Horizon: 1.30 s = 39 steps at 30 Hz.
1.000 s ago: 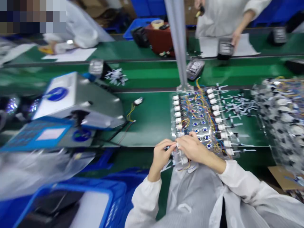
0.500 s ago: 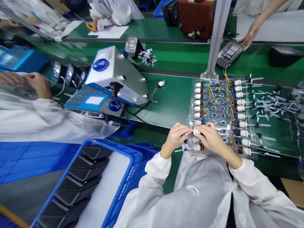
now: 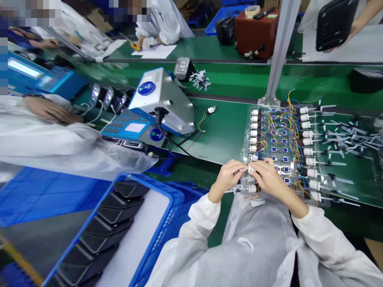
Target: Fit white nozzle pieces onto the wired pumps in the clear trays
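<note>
My right hand (image 3: 268,177) pinches a small white cylindrical part (image 3: 250,169) at the left edge of a clear plastic tray (image 3: 245,153). Close against it, the fingers of my left hand (image 3: 228,178) are pressed together at the part's outer end; whatever lies between them is too small to make out. The tray holds two columns of white-and-black cylinders, such as the right-hand one (image 3: 308,141), with yellow, red and blue wires (image 3: 295,139) between them. Thin pale tubes with black joints (image 3: 336,163) stick out from the right column.
Loose tube pieces (image 3: 353,133) lie right of the tray. One wired cylinder (image 3: 211,109) rests beside a silver-and-blue machine (image 3: 167,103). A metal post (image 3: 279,56) rises behind. A blue crate (image 3: 172,195) holds black housings. Across the bench, a co-worker's hand holds a black device (image 3: 335,26).
The view has shifted, so the bench sits slightly lower and farther right. My hands stay at the same cylinder. The co-worker across has lifted the display device off the wires and turned it over.
</note>
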### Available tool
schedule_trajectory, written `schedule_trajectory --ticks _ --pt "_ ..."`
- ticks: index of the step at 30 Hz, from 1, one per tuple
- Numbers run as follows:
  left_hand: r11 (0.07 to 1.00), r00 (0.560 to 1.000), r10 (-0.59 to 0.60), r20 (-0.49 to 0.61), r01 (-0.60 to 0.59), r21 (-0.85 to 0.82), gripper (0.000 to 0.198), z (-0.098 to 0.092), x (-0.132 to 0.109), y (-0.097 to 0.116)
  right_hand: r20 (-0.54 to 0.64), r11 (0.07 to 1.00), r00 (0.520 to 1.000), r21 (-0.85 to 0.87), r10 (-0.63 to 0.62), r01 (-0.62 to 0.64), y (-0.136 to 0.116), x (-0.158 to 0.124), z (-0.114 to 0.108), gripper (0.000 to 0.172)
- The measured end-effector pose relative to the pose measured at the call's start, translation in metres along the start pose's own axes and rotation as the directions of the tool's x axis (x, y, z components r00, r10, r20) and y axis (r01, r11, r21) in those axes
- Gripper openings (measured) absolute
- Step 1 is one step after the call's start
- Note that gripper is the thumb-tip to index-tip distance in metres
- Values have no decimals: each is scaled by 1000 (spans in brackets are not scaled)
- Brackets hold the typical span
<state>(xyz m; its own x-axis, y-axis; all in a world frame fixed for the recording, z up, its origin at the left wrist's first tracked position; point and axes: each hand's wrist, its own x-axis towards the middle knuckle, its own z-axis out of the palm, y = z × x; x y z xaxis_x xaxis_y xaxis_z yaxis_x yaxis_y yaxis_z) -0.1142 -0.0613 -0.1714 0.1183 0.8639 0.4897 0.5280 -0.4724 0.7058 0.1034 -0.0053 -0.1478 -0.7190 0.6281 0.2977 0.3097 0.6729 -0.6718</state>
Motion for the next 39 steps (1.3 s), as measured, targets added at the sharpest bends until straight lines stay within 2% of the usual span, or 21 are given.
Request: schedule_trajectory --ticks 2,5,8,10,12,13,15,17,18,19,21,23,26,29,32,35,36,38,39 --pt "1000 1000 -13 8 13 7 15 0 -1 0 -11 1000 1000 -23 -3 2 1 1 2 26" --pt "998 999 -27 40 25 58 14 -1 -2 0 -30 989 999 -144 23 -27 -5 4 5 24" --pt "986 991 -136 13 134 97 12 -2 -2 0 -58 964 998 -260 37 -51 -20 6 -4 25" --pt "972 979 -204 0 203 118 12 -2 -2 0 -117 963 993 -267 18 -49 -31 1 -26 28" --pt "967 971 -233 60 224 122 14 -4 -2 1 -246 968 969 -242 2 -63 -36 -11 -60 27" --pt "967 965 -238 106 226 117 15 -7 -2 2 -332 968 943 -230 17 -98 -33 -19 -81 25" --pt "966 948 -252 194 235 103 19 -13 -1 2 -504 935 858 -247 101 -255 -13 -41 -125 20" --pt "964 936 -263 235 250 86 31 -22 1 0 -632 826 741 -278 228 -491 25 -66 -161 22" --pt "965 937 -263 229 253 72 38 -27 2 -1 -655 753 695 -288 296 -592 48 -77 -174 24" --pt "967 944 -256 210 250 53 44 -32 4 -4 -642 683 674 -307 366 -663 72 -87 -182 23" --pt "974 964 -227 137 229 3 47 -40 6 -10 -587 566 634 -331 504 -755 114 -102 -187 23" --pt "979 978 -197 66 200 -40 44 -45 8 -14 -552 473 577 -336 602 -815 141 -110 -184 21" --pt "982 984 -176 10 176 -67 39 -50 10 -17 -557 417 528 -326 641 -849 144 -114 -182 16" --pt "981 982 -183 -56 178 -77 33 -51 12 -14 -637 423 531 -331 560 -843 110 -115 -196 15" --pt "977 977 -176 -121 158 -141 29 -51 17 -7 -719 441 530 -338 449 -831 59 -109 -215 16" --pt "968 982 -139 -128 108 -226 30 -46 28 8 -750 555 566 -324 342 -766 7 -84 -216 14" --pt "961 985 -127 -113 94 -261 34 -44 34 14 -736 631 605 -322 302 -706 -8 -70 -209 11" --pt "930 992 -110 -56 83 -357 55 -38 47 27 -630 809 749 -321 207 -493 -32 -38 -188 8" --pt "908 994 -109 -16 93 -408 71 -35 54 33 -535 882 831 -303 155 -360 -41 -20 -174 6"
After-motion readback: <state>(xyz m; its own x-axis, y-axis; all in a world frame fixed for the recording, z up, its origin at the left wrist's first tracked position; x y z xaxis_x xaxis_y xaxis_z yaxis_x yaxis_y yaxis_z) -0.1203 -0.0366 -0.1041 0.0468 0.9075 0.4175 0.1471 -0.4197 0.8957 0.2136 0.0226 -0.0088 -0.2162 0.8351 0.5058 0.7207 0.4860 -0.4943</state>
